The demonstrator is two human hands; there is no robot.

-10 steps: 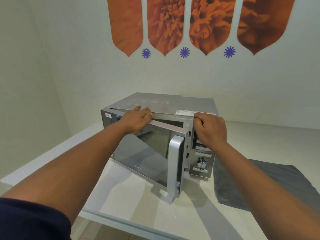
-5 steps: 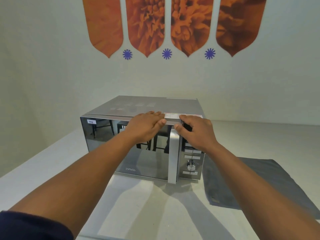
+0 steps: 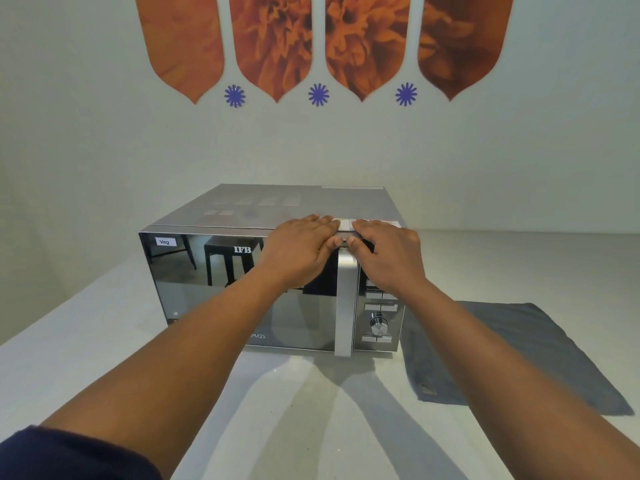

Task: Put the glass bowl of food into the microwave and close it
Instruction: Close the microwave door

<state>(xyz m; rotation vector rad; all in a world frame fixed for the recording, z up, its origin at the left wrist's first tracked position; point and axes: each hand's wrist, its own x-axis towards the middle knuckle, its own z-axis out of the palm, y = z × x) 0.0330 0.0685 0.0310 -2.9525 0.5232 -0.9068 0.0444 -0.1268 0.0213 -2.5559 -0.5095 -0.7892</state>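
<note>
In the head view, I am resting my left hand [image 3: 299, 251] flat, fingers spread and gripping nothing, on the top front edge of the microwave [image 3: 273, 271], whose mirrored door [image 3: 221, 292] is sitting shut. My right hand [image 3: 389, 259] is lying just beside it, loosely open, over the control panel [image 3: 379, 320]. I cannot see the glass bowl. A grey cloth [image 3: 512, 358] is lying on the desk [image 3: 311, 410], right of my right hand.

white table [image 3: 311, 410], microwave [image 3: 221, 292], grey cloth [image 3: 512, 355]
</note>
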